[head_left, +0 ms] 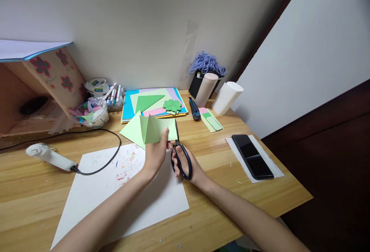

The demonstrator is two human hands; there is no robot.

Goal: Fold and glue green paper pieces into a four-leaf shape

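My left hand (156,152) grips a creased sheet of light green paper (158,127), thumb on its near face. The paper stands up in folds on its left side. My right hand (189,163) has its fingers in the handles of black scissors (188,170). The scissor blades point away from me along the paper's right edge; whether they are cutting into it I cannot tell. Both hands are close together above a white sheet (115,202) with coloured marks. Behind the held paper lies another light green piece (131,130), partly hidden.
A stack of coloured paper (125,111) bears a green paper flower (172,106). Beside it are a utility knife (194,109), paper strips (211,120), a pink cylinder (206,90) and a white roll (227,97). A phone (252,156) lies right, a corded glue gun (52,157) left.
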